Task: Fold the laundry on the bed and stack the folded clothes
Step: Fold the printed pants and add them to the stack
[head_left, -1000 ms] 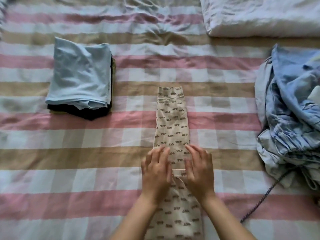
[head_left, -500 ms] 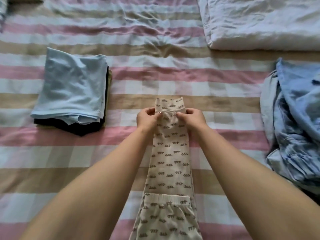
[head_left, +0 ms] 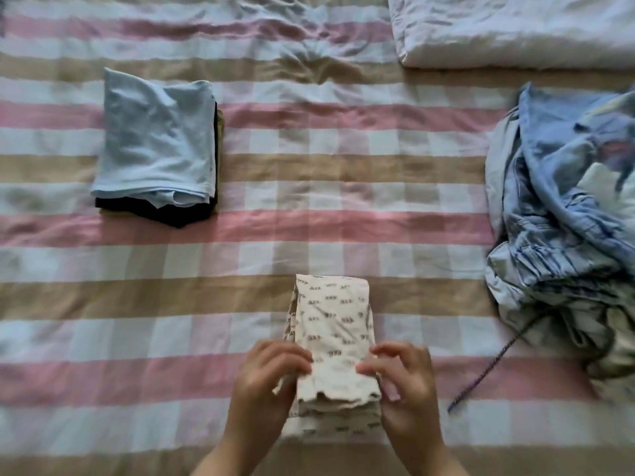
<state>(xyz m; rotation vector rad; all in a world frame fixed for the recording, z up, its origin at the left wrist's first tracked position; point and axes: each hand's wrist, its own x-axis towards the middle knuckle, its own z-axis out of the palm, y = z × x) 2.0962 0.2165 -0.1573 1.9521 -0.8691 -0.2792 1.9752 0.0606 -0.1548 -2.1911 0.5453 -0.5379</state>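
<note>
Bedsheet (head_left: 309, 166) checked in pink, beige and white carries the folded printed garment (head_left: 333, 324) at near centre, left hand (head_left: 264, 383) and right hand (head_left: 405, 383) pinching its side edges with curled fingers, folded stack (head_left: 154, 142) far left, unfolded blue laundry (head_left: 563, 207) right; garment print unreadable.

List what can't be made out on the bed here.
Head view only.
Folded stack: its top piece covers the rest; their number is unclear.
Laundry pile: cut off by the right edge.
Printed garment: its print is blurred; the left hand and right hand cover its side edges.
White bedding: cut off by the top edge.
</note>
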